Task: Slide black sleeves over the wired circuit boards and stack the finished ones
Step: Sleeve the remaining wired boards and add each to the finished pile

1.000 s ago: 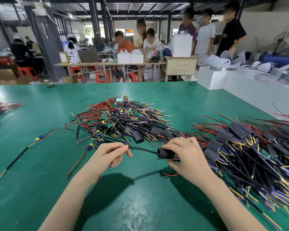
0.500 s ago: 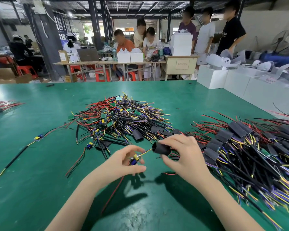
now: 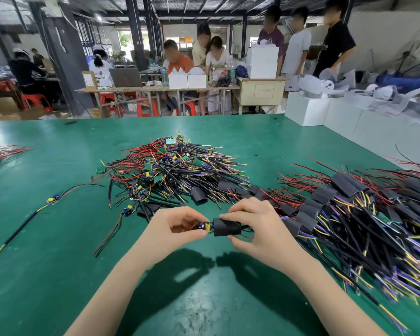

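Head view: bare green desk (image 3: 46, 275) spreads toward the near edge below both hands. Left hand (image 3: 172, 229) pinches a small circuit board (image 3: 204, 226); right hand (image 3: 257, 224) grips a black sleeve (image 3: 226, 227) touching the board's end, between 2 wire piles.

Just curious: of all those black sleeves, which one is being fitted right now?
The black sleeve pinched in the right hand, half over the board; the others lie on the table.
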Tool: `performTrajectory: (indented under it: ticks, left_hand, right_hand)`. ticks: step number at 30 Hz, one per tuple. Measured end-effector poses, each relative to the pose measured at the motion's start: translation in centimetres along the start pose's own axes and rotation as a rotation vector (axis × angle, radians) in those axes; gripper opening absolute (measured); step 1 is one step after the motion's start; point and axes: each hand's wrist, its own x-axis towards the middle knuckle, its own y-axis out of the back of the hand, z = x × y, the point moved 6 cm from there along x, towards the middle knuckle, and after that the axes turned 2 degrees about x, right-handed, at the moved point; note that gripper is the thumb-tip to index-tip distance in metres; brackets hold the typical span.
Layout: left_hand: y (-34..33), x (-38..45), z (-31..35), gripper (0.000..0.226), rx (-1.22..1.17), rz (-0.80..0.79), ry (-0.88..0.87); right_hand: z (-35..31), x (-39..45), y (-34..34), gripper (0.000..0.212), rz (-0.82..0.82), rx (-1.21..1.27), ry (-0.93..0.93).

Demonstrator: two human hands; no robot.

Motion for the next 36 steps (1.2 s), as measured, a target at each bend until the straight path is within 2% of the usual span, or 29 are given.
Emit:
performTrajectory:
  ticks: [5, 9, 13, 18, 23, 28, 32, 36]
  left_hand:
    - [0.9, 0.0, 0.0, 0.017, -0.190, 0.076, 0.053]
    - [1.0, 0.1, 0.4, 0.018, -0.277, 0.044, 0.037]
    - [0.9, -0.2, 1.3, 0.016, -0.254, -0.009, -0.050]
    - [1.0, -0.3, 1.5, 0.014, -0.207, 0.006, -0.070]
    - [0.8, -0.4, 1.0, 0.013, -0.232, 0.023, -0.006]
    - [1.0, -0.5, 0.6, 0.019, -0.333, -0.039, 0.074]
    - [1.4, -0.3, 0.6, 0.010, -0.321, 0.067, 0.067]
    - [1.0, -0.2, 0.3, 0.008, -0.309, 0.063, 0.066]
  right_hand:
    - [-0.6, 0.2, 0.9, 0.034, 0.095, 0.076, 0.028]
    - [-1.3, 0.4, 1.1, 0.033, 0.125, 0.065, 0.035]
    - [-1.7, 0.4, 1.2, 0.032, 0.120, 0.109, 0.030]
    - [-1.8, 0.4, 1.3, 0.033, 0.134, 0.201, -0.014]
    - [-2.7, 0.3, 0.9, 0.032, 0.172, 0.135, 0.019]
    - [-2.8, 0.3, 1.1, 0.032, 0.205, 0.142, 0.012]
    - [-2.9, 0.3, 1.2, 0.033, 0.210, 0.113, 0.025]
    - [-3.2, 0.2, 0.6, 0.035, 0.171, 0.164, 0.039]
